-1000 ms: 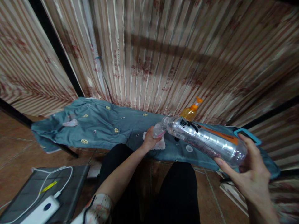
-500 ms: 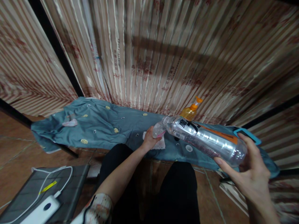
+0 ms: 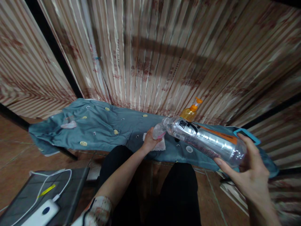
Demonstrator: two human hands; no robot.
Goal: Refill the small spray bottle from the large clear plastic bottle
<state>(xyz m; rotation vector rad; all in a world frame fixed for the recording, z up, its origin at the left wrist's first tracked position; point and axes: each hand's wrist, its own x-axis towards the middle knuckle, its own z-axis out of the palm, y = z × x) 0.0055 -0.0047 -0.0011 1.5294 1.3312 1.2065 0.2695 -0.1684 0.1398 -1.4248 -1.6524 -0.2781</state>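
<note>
A large clear plastic bottle (image 3: 204, 139) with a black and orange label is tilted, its base up at the right and its neck lower at the left. My right hand (image 3: 250, 169) grips it near the base. My left hand (image 3: 150, 142) is wrapped round a small clear container (image 3: 158, 131) with a pink part, at the mouth of the bottle. Whether liquid is flowing cannot be made out. Beneath my left hand lies a white cloth (image 3: 161, 146) with a scalloped edge. A small round white lid (image 3: 189, 149) rests below the bottle.
Blue-green patterned fabric (image 3: 127, 125) covers a narrow table. An orange pump bottle (image 3: 188, 113) stands behind the clear bottle. A blue-framed object (image 3: 255, 138) lies at the right, a pale pink item (image 3: 68, 124) at the left. A white power bank (image 3: 42, 213) sits on a dark stool (image 3: 72, 188).
The whole view has shifted very slightly. Both hands keep their holds, and the bottle stays tilted against the small container with no clear movement.
</note>
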